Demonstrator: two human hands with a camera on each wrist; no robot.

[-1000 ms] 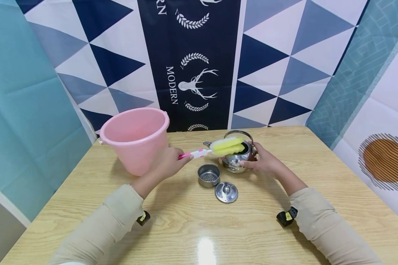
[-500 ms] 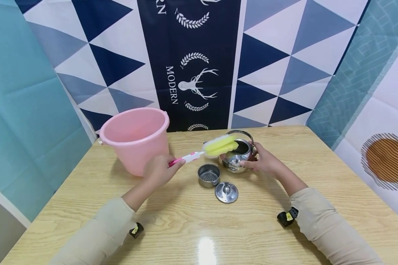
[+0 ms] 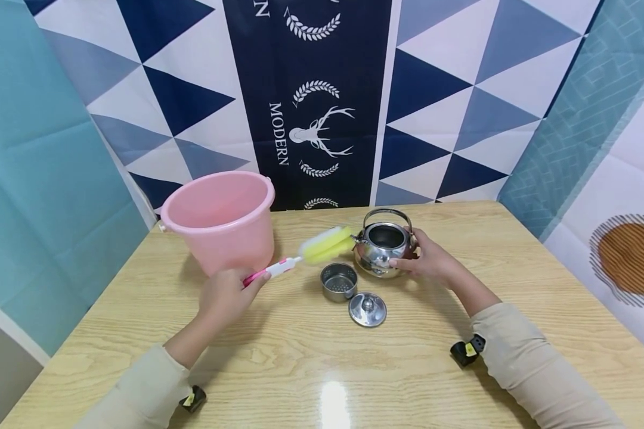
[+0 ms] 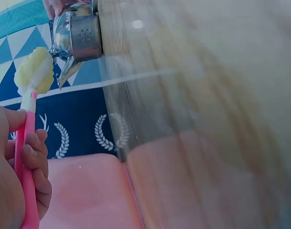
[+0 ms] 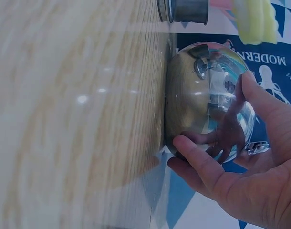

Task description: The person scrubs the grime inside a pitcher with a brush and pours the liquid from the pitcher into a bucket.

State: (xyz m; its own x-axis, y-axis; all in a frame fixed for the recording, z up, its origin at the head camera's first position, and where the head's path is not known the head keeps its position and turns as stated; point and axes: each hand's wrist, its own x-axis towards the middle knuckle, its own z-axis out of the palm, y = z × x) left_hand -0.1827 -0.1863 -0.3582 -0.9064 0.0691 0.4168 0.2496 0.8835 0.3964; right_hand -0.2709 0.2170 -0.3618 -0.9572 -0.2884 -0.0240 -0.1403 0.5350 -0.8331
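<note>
Your left hand (image 3: 227, 295) is clamped on the handle of the sponge brush (image 3: 326, 245), likely for reach, its yellow head raised by the kettle (image 3: 378, 256); I cannot tell whether they touch. Your right hand (image 3: 429, 262) curls round the kettle's side, presumably steadying it near the tabletop's (image 3: 279, 357) far edge. The strainer (image 3: 339, 283) and lid (image 3: 367, 308) sit nearer you, probably set aside for an open mouth. The pink bucket (image 3: 236, 244) stands toward the far left corner. Behind the pale wood-grain top hangs a patterned backdrop (image 3: 333, 59).
</note>
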